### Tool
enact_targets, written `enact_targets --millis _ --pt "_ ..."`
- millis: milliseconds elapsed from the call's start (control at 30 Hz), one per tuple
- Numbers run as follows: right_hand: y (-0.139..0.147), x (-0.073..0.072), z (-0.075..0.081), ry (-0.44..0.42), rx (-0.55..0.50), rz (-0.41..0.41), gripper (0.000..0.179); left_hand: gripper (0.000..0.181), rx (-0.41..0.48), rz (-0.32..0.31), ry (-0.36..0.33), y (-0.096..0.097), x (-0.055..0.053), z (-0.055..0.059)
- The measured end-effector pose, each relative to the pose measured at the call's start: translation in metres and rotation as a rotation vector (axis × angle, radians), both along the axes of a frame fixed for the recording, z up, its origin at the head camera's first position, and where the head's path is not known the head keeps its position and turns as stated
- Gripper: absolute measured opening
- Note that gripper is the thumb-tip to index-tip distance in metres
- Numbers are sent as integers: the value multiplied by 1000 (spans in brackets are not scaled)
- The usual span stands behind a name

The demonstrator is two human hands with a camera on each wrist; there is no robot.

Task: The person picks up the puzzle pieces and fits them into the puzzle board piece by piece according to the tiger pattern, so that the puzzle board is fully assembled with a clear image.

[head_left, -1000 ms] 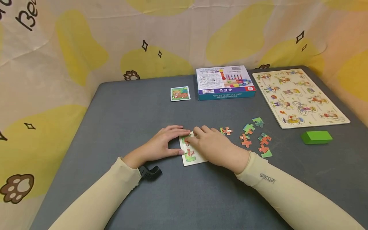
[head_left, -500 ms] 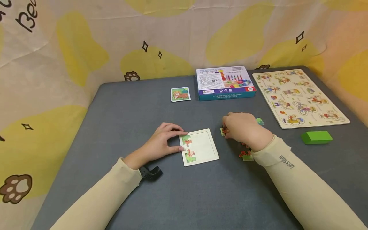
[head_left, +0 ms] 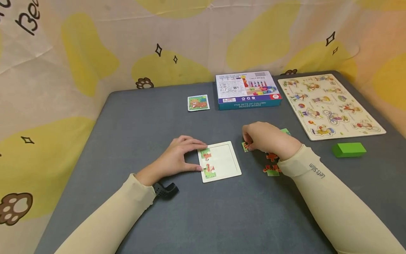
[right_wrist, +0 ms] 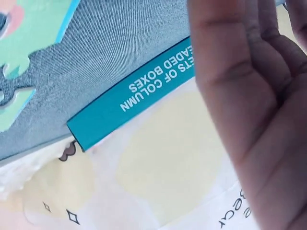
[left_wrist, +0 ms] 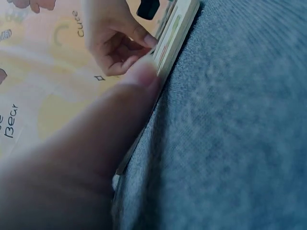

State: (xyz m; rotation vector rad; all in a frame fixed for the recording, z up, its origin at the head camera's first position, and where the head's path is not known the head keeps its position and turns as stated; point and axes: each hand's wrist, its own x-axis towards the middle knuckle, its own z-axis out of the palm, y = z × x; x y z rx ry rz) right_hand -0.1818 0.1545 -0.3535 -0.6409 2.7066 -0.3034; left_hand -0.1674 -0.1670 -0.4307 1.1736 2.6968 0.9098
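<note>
My left hand rests at the left side of a pale puzzle board, its thumb and fingertips touching the board's edge and corner. Two green-and-orange pieces lie in the board's left part, an upper puzzle piece and a lower puzzle piece. To the right of the board my right hand pinches a small jigsaw piece at the table, partly hidden by the fingertips. Below its wrist are more orange-and-green pieces, some of them covered by the hand and sleeve.
Behind the hands are a small card with an animal picture and a flat teal-sided box. A large picture board lies at the back right, with a green block in front. A patterned cloth backs the grey table.
My right hand has left the puzzle board and moved right to the loose pieces, where its fingertips close on one. The left hand has stayed at the board's edge.
</note>
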Motion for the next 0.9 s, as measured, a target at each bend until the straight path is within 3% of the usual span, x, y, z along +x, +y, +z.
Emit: enact_targets --millis 200,300,567,900 --pt "-5 1 5 -68 -47 58 18 80 -47 -47 -39 -1 1 2" --pt "-12 6 6 -45 -83 60 13 85 -69 -52 -46 1 1 3" --pt "-50 25 -7 23 -355 72 11 91 -121 37 -9 5 1 2" --pt "-67 33 -23 13 -483 -3 13 89 -129 53 -9 7 1 1"
